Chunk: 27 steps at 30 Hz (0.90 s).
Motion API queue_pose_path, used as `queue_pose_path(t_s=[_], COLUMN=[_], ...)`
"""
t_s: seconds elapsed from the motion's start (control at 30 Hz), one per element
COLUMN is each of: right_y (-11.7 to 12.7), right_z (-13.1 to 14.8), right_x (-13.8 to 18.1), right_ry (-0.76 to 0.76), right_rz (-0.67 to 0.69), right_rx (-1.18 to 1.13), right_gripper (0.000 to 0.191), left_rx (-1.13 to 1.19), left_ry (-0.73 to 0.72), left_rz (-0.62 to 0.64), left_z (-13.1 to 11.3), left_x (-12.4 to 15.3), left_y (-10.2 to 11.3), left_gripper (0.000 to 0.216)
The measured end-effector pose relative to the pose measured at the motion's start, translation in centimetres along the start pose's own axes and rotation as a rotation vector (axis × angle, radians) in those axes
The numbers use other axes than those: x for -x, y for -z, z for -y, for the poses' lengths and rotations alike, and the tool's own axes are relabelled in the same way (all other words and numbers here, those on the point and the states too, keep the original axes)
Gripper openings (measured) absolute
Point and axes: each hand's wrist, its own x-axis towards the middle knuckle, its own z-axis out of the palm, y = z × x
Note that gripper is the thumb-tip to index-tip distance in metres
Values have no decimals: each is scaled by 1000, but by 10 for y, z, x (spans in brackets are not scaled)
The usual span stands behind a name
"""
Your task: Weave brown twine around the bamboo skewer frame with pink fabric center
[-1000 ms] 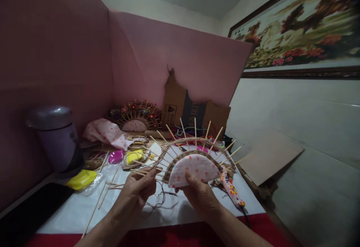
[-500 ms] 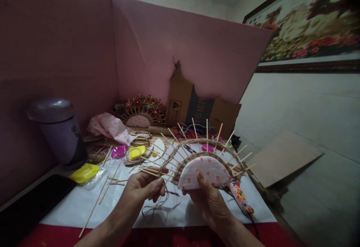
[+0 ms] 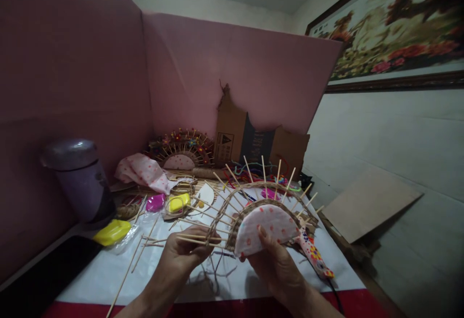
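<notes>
A half-round stick-and-twine weaving (image 3: 235, 211) is held up in front of me, its thin wooden sticks fanning outward. At its core is a half-disc (image 3: 266, 228) covered in white cloth with red dots. My right hand (image 3: 279, 265) grips this half-disc from below, thumb across the front. The fingers of my left hand (image 3: 184, 255) are closed at the lowest left sticks, where the outer braid of brown twine (image 3: 221, 204) ends. Loose twine ends (image 3: 217, 274) dangle beneath; the fingertips are partly hidden.
A finished-looking half-round weaving with flowers (image 3: 179, 149) stands at the back beside torn cardboard (image 3: 232, 129). At left are a purple tumbler (image 3: 81, 187), a black slab (image 3: 47, 269), yellow clay (image 3: 112, 232) and loose sticks (image 3: 126, 269). A patterned glue gun (image 3: 314, 255) lies at right.
The weaving has shifted slightly down and tilted in my hands. My left fingers have turned and closed further around the left sticks. The camera view has moved a little.
</notes>
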Motion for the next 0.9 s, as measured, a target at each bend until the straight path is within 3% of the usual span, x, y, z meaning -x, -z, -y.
queue_pose_path(t_s=[0.1, 0.33, 0.57, 0.8, 0.9], right_y=[0, -1, -4, -4, -4], right_z=[-2, -1, 2, -1, -1], right_x=[1, 2, 3, 4, 6], right_ry=[-29, -56, -52, -87, -106], right_rz=[19, 83, 103, 160, 194], right_rx=[0, -15, -48, 14, 49], right_gripper=[23, 19, 17, 23, 25], left_rx=[-5, 115, 347, 46, 36], left_ry=[-17, 147, 124, 56, 33], left_rz=[16, 124, 69, 61, 69], left_z=[-6, -1, 8, -6, -13], left_x=[1, -1, -7, 0, 3], left_y=[-1, -3, -2, -1, -2], left_gripper=[13, 14, 22, 11, 15])
